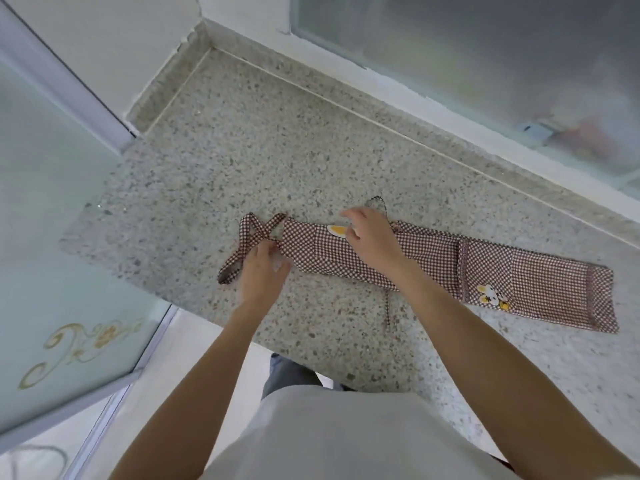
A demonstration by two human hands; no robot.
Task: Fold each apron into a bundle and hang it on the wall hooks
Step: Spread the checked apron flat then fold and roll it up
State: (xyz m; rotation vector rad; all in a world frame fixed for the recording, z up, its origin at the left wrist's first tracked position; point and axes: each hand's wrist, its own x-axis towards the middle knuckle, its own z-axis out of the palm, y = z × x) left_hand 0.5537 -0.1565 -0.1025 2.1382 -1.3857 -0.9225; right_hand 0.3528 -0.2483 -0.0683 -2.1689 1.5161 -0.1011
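Apron (433,261): you have it lying on the bench as a long narrow strip, already folded lengthwise, running from centre left to far right. Thin checked cloth; judge it light, soft and limp, with no stiffness to hold a shape on its own.
Handling: expect it to slump and unroll the moment you let go, so keep a hand on every fold. The weave looks matte, so it should not slide much on the stone.
Neck strap (254,237): it loops off the left end and crosses over itself. This is the likely part to catch a hook, so keep it free of the bundle.
Waist tie (387,311): a thin cord trails off the near edge towards you; another bit shows at the far edge behind your right hand. Tuck these in or they will dangle.
Where to hold: take the strip across its full width at one end, not by a corner, which would only pull out a fold.
Left hand (260,271): your fingers are curled round the strap where it meets the bib.
Right hand (372,237): it hovers over the strip's middle, fingers loosely spread, gripping nothing.
Patches: a rabbit patch (491,296) near the right end, an orange one (336,231) by your right hand.
Bench (225,161): speckled stone, flat, with a raised lip along the far side.
Room: frosted window (485,64) beyond the bench, frosted glass door (52,237) at left. No wall hooks are in view.
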